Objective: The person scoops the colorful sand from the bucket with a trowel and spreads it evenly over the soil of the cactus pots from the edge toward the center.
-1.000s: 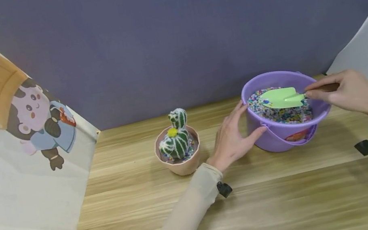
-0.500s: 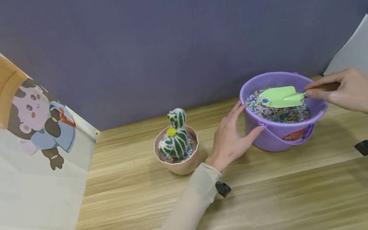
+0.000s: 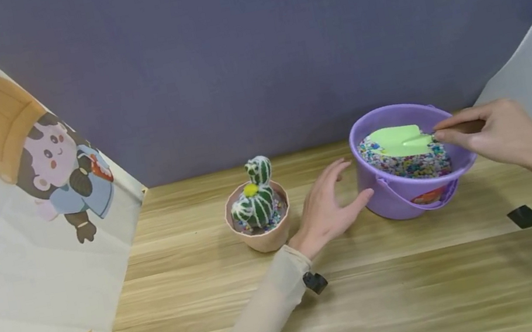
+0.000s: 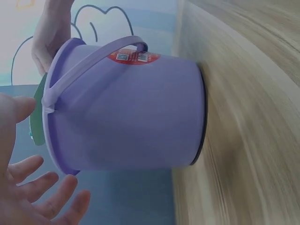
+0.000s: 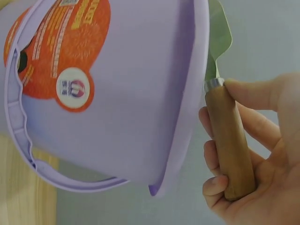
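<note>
My right hand [image 3: 507,138] grips the wooden handle [image 5: 229,140] of a small trowel, its fingers curled round it. The trowel's pale green blade [image 3: 400,140] lies over small multicoloured pebbles [image 3: 412,165] inside a purple bucket [image 3: 395,202]. Whether the blade carries any pebbles is hard to tell. My left hand [image 3: 324,209] is just left of the bucket, apart from it, with thumb and fingers spread and holding nothing. In the left wrist view, the bucket [image 4: 131,112] stands upright, its handle hanging down against the side.
Left of my left hand stands a pink pot [image 3: 265,241] holding a knitted cactus [image 3: 256,206] with a yellow flower and some coloured pebbles. A dark blue-grey panel [image 3: 237,64] rises behind the wooden table [image 3: 401,296]. Printed white sheets [image 3: 24,280] flank both sides.
My left hand has let go of the bucket's rim and drawn back slightly to the left. The trowel has shifted a little to the left over the pebbles.
</note>
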A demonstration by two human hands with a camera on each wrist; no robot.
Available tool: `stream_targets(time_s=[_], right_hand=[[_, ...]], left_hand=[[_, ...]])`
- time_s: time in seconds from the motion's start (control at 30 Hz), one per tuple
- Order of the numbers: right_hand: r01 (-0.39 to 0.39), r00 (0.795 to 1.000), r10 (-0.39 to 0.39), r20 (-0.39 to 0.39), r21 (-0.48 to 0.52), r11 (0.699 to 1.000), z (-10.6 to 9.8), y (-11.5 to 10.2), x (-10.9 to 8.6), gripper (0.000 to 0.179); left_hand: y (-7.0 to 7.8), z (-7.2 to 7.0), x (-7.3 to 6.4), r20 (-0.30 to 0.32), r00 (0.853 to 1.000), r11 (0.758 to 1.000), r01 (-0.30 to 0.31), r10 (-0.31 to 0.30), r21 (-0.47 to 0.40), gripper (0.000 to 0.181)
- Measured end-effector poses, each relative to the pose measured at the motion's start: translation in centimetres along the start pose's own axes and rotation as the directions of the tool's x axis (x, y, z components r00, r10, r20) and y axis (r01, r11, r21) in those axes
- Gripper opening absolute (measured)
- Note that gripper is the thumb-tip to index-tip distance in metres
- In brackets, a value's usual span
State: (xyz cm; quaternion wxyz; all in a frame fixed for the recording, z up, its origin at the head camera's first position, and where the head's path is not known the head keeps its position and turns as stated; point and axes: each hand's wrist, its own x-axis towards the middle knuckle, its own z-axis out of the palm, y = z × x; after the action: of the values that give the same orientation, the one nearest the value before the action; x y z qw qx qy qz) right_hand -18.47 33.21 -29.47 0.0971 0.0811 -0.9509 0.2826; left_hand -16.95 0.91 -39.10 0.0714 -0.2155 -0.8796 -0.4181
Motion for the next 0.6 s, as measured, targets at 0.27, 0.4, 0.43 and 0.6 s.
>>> stream_targets(time_s=[0.27,0.4,0.43,0.6], right_hand=[[0.019,1.000,-0.019,-0.007,0.015,1.000,0.5,-0.8,-0.1,0.031],[0.045,0.999,-0.045,-0.014,0.028,0.999,0.9,-1.1,-0.1,0.029],[0.048,0.999,-0.048,-0.012,0.028,0.998,1.0,-1.2,-0.1,0.029],[0.048,0.999,-0.048,-0.009,0.024,0.999,1.4,-1.5,-0.1,0.031]], left_hand=[[-0.5,-1.6,-1.6,0.020,0.997,0.997,-0.079,0.078,0.013,0.066],[-1.1,-2.1,-2.9,0.030,0.995,0.996,-0.093,0.093,-0.013,0.062],[-1.3,-2.2,-3.2,0.030,0.995,0.996,-0.091,0.091,-0.023,0.061],[-2.0,-2.9,-4.7,0.020,0.998,0.996,-0.063,0.064,-0.066,0.056]])
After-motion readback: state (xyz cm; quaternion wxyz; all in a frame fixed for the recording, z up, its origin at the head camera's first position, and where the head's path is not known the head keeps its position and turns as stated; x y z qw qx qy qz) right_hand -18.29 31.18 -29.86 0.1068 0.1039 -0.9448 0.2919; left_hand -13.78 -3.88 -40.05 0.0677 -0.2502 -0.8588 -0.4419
